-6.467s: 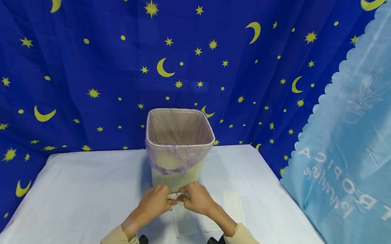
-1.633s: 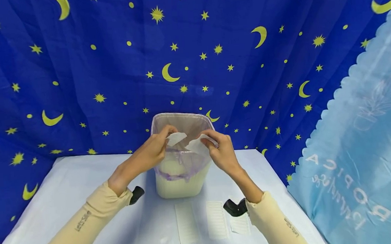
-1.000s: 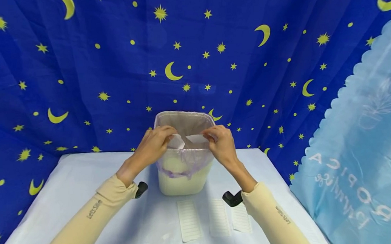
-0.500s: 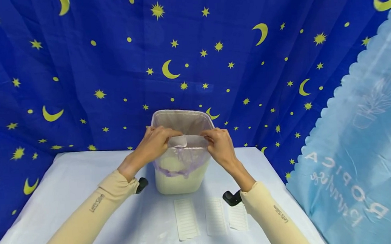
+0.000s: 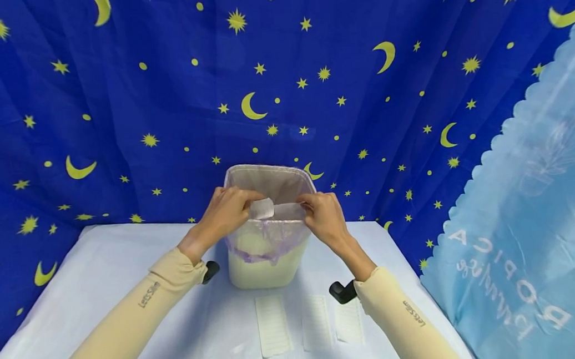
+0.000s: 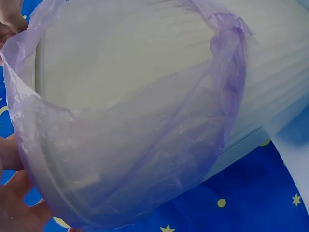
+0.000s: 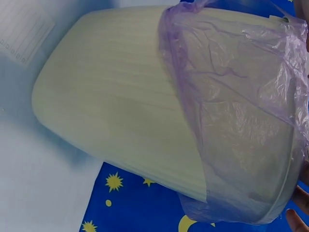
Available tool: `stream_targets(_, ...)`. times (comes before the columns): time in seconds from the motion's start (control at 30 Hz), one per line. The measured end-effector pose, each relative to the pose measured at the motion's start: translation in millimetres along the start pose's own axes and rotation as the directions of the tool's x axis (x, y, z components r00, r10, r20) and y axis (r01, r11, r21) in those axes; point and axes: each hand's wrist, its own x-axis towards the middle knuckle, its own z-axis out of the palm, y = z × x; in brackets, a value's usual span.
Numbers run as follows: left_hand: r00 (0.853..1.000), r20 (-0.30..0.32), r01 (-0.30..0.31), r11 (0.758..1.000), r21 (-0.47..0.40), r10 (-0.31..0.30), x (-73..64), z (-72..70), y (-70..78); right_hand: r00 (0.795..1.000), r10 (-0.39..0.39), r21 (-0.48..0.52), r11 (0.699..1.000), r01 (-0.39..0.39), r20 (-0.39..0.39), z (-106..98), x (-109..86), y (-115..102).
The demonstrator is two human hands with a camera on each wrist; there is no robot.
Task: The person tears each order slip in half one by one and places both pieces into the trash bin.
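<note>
A cream waste bin [image 5: 264, 273] stands at the back of the table, a translucent purple bin liner [image 5: 254, 248] folded over its rim. Above the opening my left hand [image 5: 227, 211] pinches a small piece of white paper [image 5: 261, 209]. My right hand [image 5: 324, 215] pinches another paper piece [image 5: 290, 211] at the bin's right side; the two pieces nearly meet in the head view. The left wrist view shows left-hand fingers [image 6: 19, 208] beside the lined rim, while right-hand fingers [image 7: 298, 203] show at the edge of the right wrist view. Both wrist views hide the paper pieces.
Three lined paper sheets lie in front of the bin: a left sheet [image 5: 273, 326], a middle sheet [image 5: 316, 323] and a right sheet [image 5: 348, 322]. A white cloth [image 5: 138, 268] covers the table. Blue star-patterned fabric [image 5: 161, 88] hangs behind, a light-blue curtain [image 5: 534, 195] at right.
Both hands, earlier together on paper low before the bin, rose over its opening, and the paper became two separate pieces. Lately the left hand brought its piece closer to the right one.
</note>
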Motion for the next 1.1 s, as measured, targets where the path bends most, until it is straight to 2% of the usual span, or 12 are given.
stream_targets(0.07,1.000,-0.016,-0.004,1.000,0.003,0.004,-0.5,-0.8,-1.6,1.000,-0.004,-0.010,1.000,0.004,-0.004,1.2,1.5,-0.1)
stream_targets(0.2,0.995,-0.097,-0.003,1.000,0.025,0.006,0.8,-0.1,-4.3,1.000,0.010,-0.030,0.999,-0.010,-0.016,2.9,2.3,1.2)
stream_targets(0.33,0.978,-0.204,0.048,0.998,0.044,-0.038,2.1,0.3,-5.3,0.998,0.059,-0.002,0.998,-0.059,-0.034,4.7,3.8,1.7)
stream_targets(0.43,0.970,-0.239,0.066,0.996,0.051,-0.052,2.3,0.5,-5.5,0.994,0.105,0.036,0.994,-0.104,-0.039,5.8,4.7,0.8)
stream_targets(0.53,0.976,-0.213,0.048,0.999,0.018,-0.043,0.5,-0.2,-5.0,0.992,0.126,0.081,0.989,-0.123,-0.025,6.7,5.7,-0.4)
stream_targets(0.73,0.996,-0.090,-0.007,0.992,-0.125,-0.005,-1.8,-3.3,-4.4,0.993,0.119,0.153,0.981,-0.122,0.025,8.8,6.7,-2.8)
stream_targets(0.87,0.998,-0.052,-0.033,0.995,-0.092,0.028,1.8,-1.0,-3.2,0.985,0.157,0.118,0.979,-0.165,0.075,7.6,4.8,-5.3)
stream_targets(0.97,0.999,-0.038,-0.025,0.999,-0.039,0.024,1.9,0.6,-2.3,0.978,0.176,0.045,0.982,-0.182,0.115,7.0,3.4,-6.5)
stream_targets(1.1,1.000,-0.025,-0.002,1.000,0.008,0.002,1.3,0.0,-2.4,0.981,0.161,-0.025,0.987,-0.160,0.106,6.8,2.9,-7.2)
